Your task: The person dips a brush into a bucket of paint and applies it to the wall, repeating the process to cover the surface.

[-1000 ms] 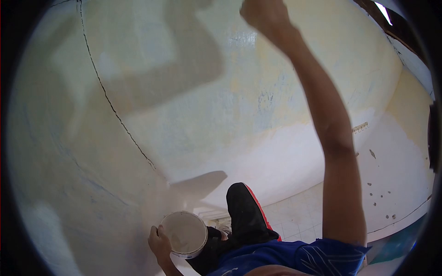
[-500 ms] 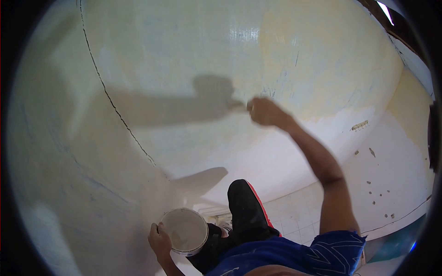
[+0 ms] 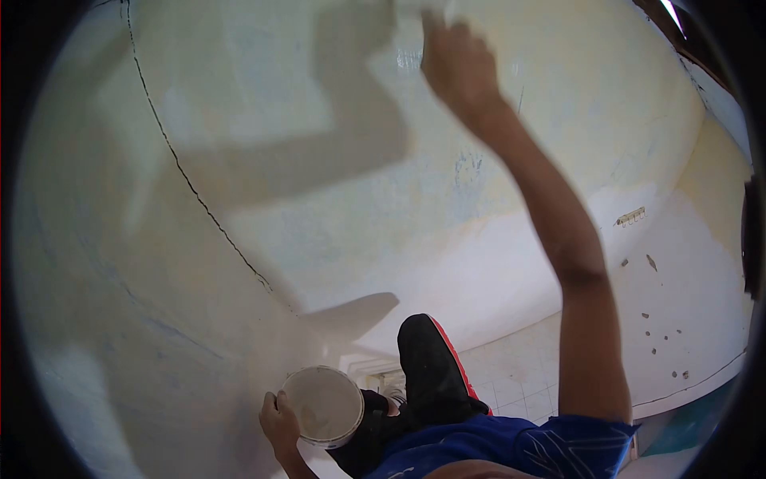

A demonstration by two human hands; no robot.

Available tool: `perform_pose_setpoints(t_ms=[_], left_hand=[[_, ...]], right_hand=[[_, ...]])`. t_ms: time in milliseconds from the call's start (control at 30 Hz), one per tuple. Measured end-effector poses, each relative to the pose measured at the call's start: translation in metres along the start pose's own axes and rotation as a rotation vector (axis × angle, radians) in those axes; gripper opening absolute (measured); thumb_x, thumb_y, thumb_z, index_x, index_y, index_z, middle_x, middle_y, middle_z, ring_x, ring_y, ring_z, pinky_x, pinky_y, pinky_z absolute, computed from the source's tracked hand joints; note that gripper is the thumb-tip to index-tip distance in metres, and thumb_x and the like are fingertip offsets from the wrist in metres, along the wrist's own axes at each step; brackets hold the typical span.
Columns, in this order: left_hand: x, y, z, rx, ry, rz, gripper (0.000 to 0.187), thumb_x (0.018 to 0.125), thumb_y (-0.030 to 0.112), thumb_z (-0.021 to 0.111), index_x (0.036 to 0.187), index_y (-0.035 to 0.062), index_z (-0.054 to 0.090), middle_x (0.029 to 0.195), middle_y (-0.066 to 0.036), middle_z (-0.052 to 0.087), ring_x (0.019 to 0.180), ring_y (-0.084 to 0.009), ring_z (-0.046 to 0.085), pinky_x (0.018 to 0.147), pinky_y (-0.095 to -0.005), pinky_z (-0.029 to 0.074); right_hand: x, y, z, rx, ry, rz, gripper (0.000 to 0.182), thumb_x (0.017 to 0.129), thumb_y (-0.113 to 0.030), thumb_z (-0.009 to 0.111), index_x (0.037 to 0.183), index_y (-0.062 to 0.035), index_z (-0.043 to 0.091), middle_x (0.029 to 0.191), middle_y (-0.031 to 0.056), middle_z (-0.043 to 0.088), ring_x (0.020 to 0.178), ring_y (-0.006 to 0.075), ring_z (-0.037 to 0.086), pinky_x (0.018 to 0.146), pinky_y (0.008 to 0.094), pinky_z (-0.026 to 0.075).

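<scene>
At the lower left, my left hand [image 3: 279, 423] grips the rim of a round white bucket [image 3: 349, 387], thumb over the edge. Pale residue coats the inside of the bucket. My right hand [image 3: 463, 68] is raised against the upper wall, its fingers closed around what looks like a paintbrush [image 3: 409, 7]. Most of that tool is blurred or cut off by the top edge of the view. Behind the hand, the wall [image 3: 335, 223] is patchy pale green and yellow, white lower down, with a shiny wet-looking patch [image 3: 408, 58] beside my wrist.
A long dark crack [image 3: 191, 188] runs down the wall near the corner. My bent knee [image 3: 427, 351] rises close to the wall. A small hook rack [image 3: 630, 216] hangs at the right, above several chipped spots. Pale floor tiles [image 3: 519, 391] show below.
My right hand has moved up the wall with the paintbrush, and its shadow has risen too. My left hand and the bucket have barely shifted.
</scene>
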State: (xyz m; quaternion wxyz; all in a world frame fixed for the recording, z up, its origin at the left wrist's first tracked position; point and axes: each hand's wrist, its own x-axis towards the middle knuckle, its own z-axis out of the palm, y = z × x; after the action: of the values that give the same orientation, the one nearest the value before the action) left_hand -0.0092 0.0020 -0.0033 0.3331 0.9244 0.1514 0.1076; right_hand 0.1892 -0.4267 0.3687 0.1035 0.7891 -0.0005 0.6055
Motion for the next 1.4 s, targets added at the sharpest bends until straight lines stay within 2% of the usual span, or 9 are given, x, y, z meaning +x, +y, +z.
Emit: perform_pose_setpoints(t_ms=[100,300,500,733,900,1100,1167,1233,1400], left_hand=[[0.0,-0.002,0.0,0.004,-0.003,-0.003,0.035,0.099,0.024,0.055,0.079,-0.0037,0.051,0.068,-0.025,0.055,0.063,-0.0452,0.053,0.063,-0.0535,0.039],[-0.002,0.003,-0.002,0.014,-0.017,-0.036,0.035,0.099,0.023,0.055,0.08,-0.0053,0.047,0.068,-0.021,0.048,0.061,-0.033,0.043,0.064,-0.0475,0.039],[-0.004,0.0,-0.006,-0.026,-0.052,-0.042,0.036,0.1,0.024,0.053,0.081,-0.0053,0.047,0.07,-0.023,0.049,0.063,-0.0345,0.044,0.065,-0.048,0.039],[-0.003,-0.007,-0.002,-0.034,0.01,0.026,0.034,0.099,0.025,0.055,0.08,-0.0042,0.052,0.07,-0.025,0.055,0.065,-0.0435,0.053,0.065,-0.0526,0.04],[-0.001,-0.012,0.009,0.025,0.08,0.088,0.034,0.099,0.024,0.056,0.079,-0.0033,0.052,0.069,-0.024,0.056,0.065,-0.0453,0.055,0.064,-0.0542,0.039],[0.003,-0.016,0.011,-0.023,0.012,0.023,0.034,0.098,0.024,0.057,0.078,-0.0023,0.052,0.069,-0.024,0.058,0.067,-0.0468,0.056,0.065,-0.0554,0.04],[0.002,-0.017,0.011,0.005,0.043,0.057,0.035,0.098,0.025,0.057,0.077,-0.0024,0.052,0.069,-0.023,0.058,0.067,-0.0467,0.057,0.065,-0.0553,0.04],[0.0,-0.016,0.01,0.019,0.051,0.051,0.035,0.098,0.025,0.057,0.077,-0.0026,0.052,0.069,-0.024,0.058,0.067,-0.0467,0.057,0.065,-0.0551,0.04],[0.0,-0.015,0.006,-0.021,0.01,0.007,0.034,0.098,0.024,0.056,0.078,-0.0034,0.053,0.07,-0.024,0.058,0.067,-0.0463,0.055,0.065,-0.0544,0.04]], right_hand=[[-0.111,-0.021,0.047,-0.082,-0.066,0.03,0.052,0.089,-0.004,0.059,0.14,0.0019,0.048,0.089,0.0231,0.062,0.056,0.0262,0.066,0.045,0.0348,0.055],[-0.261,-0.056,0.035,0.078,-0.522,0.138,0.057,0.092,-0.004,0.057,0.146,0.0024,0.04,0.089,0.022,0.06,0.063,0.03,0.071,0.051,0.0357,0.059],[-0.285,-0.016,0.024,0.469,-0.968,0.318,0.022,0.091,-0.012,0.053,0.11,-0.0028,0.06,0.09,0.0292,0.069,0.08,0.0479,0.069,0.078,0.0557,0.056],[-0.037,0.078,-0.029,0.287,-0.841,0.125,0.02,0.088,-0.011,0.063,0.103,-0.0035,0.074,0.115,0.0246,0.068,0.111,0.0404,0.064,0.099,0.046,0.049],[0.073,0.096,-0.076,0.198,-0.229,-0.009,0.024,0.098,-0.018,0.054,0.113,-0.0037,0.065,0.103,0.026,0.07,0.095,0.0405,0.069,0.087,0.0498,0.053],[0.142,0.075,-0.1,0.065,-0.265,0.13,0.024,0.097,-0.011,0.055,0.109,0.0047,0.068,0.097,0.0232,0.073,0.081,0.0346,0.071,0.073,0.0471,0.055],[0.135,0.107,-0.027,-0.098,-0.062,-0.036,0.025,0.101,-0.014,0.051,0.101,0.0045,0.068,0.083,0.0165,0.071,0.066,0.0265,0.065,0.059,0.0407,0.053],[0.074,0.094,-0.014,0.063,-0.173,0.024,0.025,0.1,-0.018,0.048,0.115,-0.0029,0.062,0.092,0.027,0.07,0.086,0.0436,0.069,0.077,0.0533,0.055],[-0.143,0.054,0.01,-0.011,-0.376,0.072,0.043,0.092,-0.007,0.052,0.135,-0.0058,0.05,0.086,0.0224,0.064,0.072,0.0406,0.068,0.063,0.0508,0.057]])
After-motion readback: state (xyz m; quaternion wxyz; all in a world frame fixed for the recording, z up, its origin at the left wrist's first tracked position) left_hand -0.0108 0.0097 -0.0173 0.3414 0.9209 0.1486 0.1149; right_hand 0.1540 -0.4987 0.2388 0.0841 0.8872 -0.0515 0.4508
